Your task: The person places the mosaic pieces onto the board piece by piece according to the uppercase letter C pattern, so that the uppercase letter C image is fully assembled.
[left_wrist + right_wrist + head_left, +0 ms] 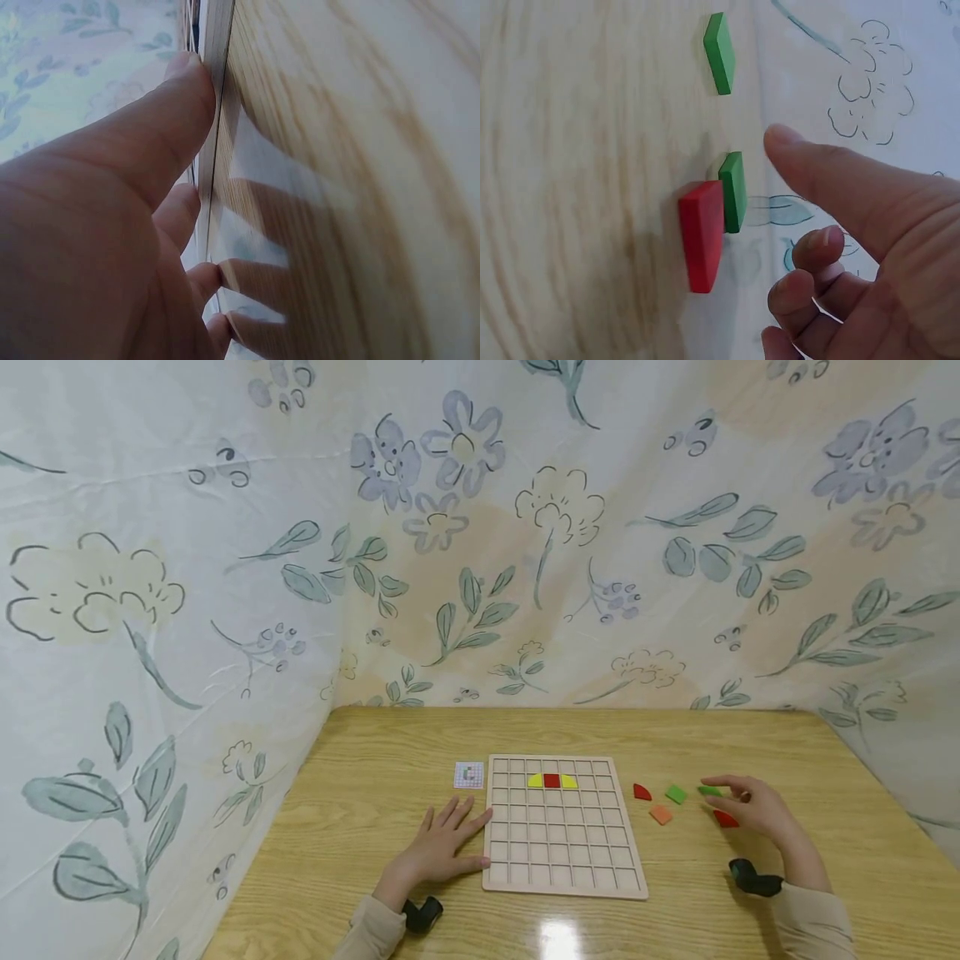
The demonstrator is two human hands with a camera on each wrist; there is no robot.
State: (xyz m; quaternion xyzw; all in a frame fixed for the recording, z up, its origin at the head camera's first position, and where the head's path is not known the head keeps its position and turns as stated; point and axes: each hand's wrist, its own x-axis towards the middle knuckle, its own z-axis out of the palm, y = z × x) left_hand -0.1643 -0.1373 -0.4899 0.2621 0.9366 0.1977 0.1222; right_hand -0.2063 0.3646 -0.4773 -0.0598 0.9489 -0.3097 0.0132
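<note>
**Left hand at a grid board, right hand parted over a green piece**

On a wood-grain table (360, 743), a pale grid board (564, 852), lying flat near the middle. In its second row from the far edge, side by side: a yellow left quarter-round (536, 781), a red square (552, 781) and a yellow right quarter-round (569, 782).

At the board's left edge, the left hand (441, 850), fingers spread, thumb and forefinger touching the rim; nothing gripped.

To the right of the board, the right hand (752, 808), low over the table, thumb and forefinger well parted, other fingers loosely bent; nothing held. Between thumb and forefinger as seen from the head, a green piece (708, 791), partly hidden, lying on the table. Just nearer, a red quarter-round (725, 819). Between hand and board, a green square (676, 794), an orange square (661, 815) and another red wedge (642, 792).

Left of the board's far corner, a small printed card (469, 775). Beyond, floral cloth (450, 610). On both arms, beige sleeves (813, 920).
</note>
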